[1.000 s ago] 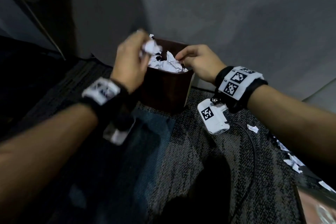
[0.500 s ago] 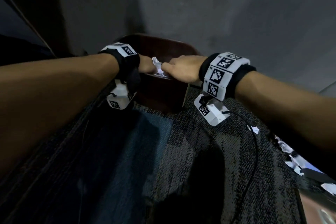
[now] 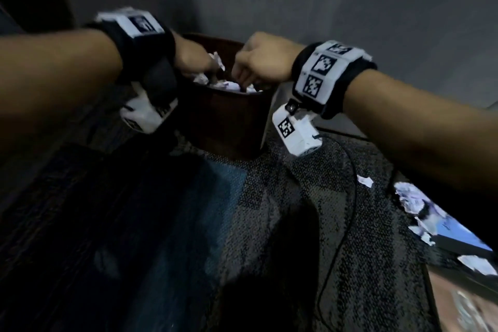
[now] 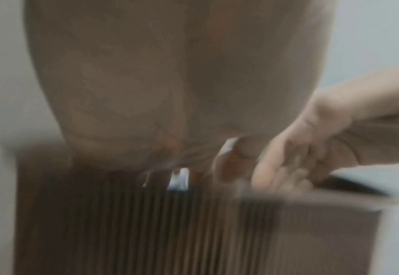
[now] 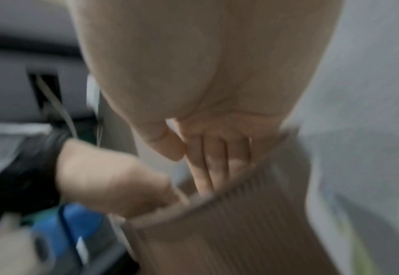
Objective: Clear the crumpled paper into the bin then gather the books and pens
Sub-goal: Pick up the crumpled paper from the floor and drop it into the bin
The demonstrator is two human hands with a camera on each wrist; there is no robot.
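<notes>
A dark brown ribbed bin [image 3: 229, 121] stands on the carpet against the wall, filled with white crumpled paper [image 3: 229, 86]. Both hands reach into its mouth from above. My left hand [image 3: 194, 59] dips in at the left rim; a paper wad [image 3: 217, 60] sticks up beside its fingers, and the blurred left wrist view hides whether they grip it. My right hand [image 3: 258, 62] pushes down at the right. In the right wrist view its fingers [image 5: 217, 163] are straight and point down into the bin [image 5: 240, 232]. The left wrist view shows a scrap of paper [image 4: 179, 178] above the bin wall [image 4: 146, 223].
More paper scraps [image 3: 365, 180] and crumpled wads [image 3: 412, 199] lie on the carpet at the right, some on a blue flat item [image 3: 458, 237]. A black cable [image 3: 347, 210] trails from the right wrist camera. A grey wall stands close behind the bin.
A second ago my left hand held a paper wad above the bin and my right hand hovered at the rim. Both hands have since gone down into the bin onto the paper.
</notes>
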